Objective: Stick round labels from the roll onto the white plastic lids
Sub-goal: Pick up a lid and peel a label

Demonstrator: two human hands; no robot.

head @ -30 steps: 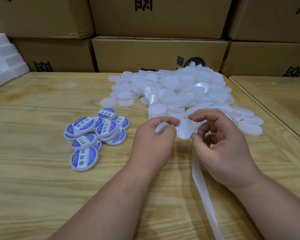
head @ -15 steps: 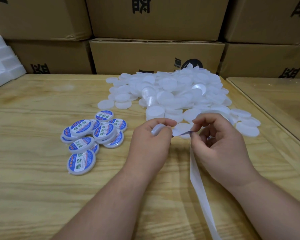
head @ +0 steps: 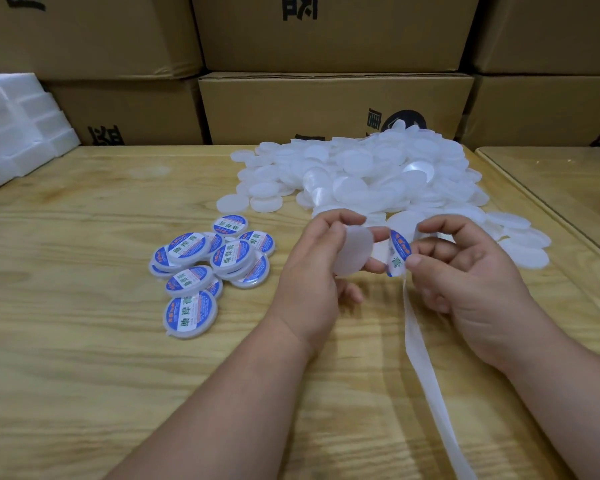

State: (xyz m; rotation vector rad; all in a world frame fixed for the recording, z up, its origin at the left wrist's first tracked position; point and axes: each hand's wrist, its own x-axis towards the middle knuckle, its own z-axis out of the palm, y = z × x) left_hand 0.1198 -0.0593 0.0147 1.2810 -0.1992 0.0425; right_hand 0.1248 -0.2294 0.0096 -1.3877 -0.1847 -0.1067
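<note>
Step in hand: label peeled, about to go on. Left hand (head: 312,268) gripped a blank white lid (head: 355,251) between thumb and fingers, flat face tilted toward the right. Right hand (head: 465,271) pinched a round blue-and-white label (head: 397,252) by its edge, just right of that lid, close but apart from it as far as I could tell. The spent backing strip (head: 426,368) ran from below the label down toward the camera and off the bottom edge; the roll itself wasn't in view. Pile of unlabelled lids (head: 368,174) sat behind the held lid, cluster of finished labelled lids (head: 205,268) to its left, all on the wooden table (head: 84,375). Next move, as I read it: centre the label over the lid face, lay it down from one edge and press flat. Off-centre placement or a crease looked like the main risk
</note>
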